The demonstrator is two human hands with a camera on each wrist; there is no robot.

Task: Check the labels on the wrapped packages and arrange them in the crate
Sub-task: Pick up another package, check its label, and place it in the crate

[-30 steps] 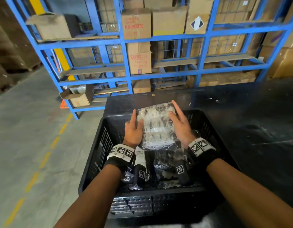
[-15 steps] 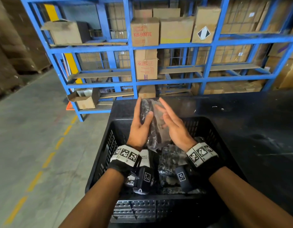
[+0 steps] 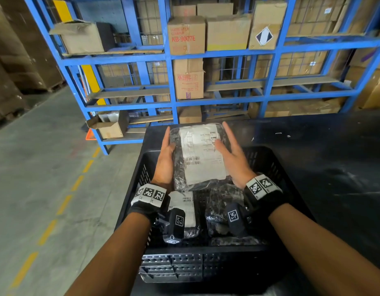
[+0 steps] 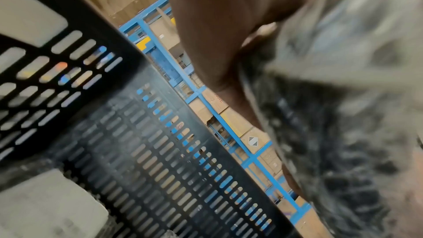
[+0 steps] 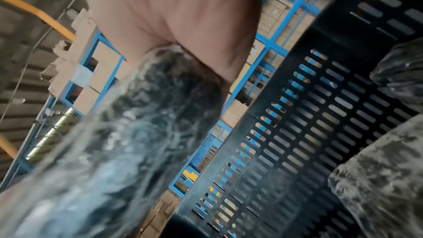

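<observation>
Above black crate [image 3: 270, 161], on dark table [image 3: 312, 167]: wrapped package [image 3: 197, 154], label up, between left hand [image 3: 165, 161] and right hand [image 3: 233, 159], fingers straight. More packages [image 3: 223, 201] below. Blue shelving [image 3: 206, 54] beyond.

— Where are the hands?

— Both forearms reach forward, wrists banded. The left hand [image 3: 166, 159] and right hand [image 3: 235, 159] face each other, palms inward, fingers straight and pointing away.

— Thumbs?

— The right thumb seems to lie inward; the wrist views are too blurred to confirm.
</observation>
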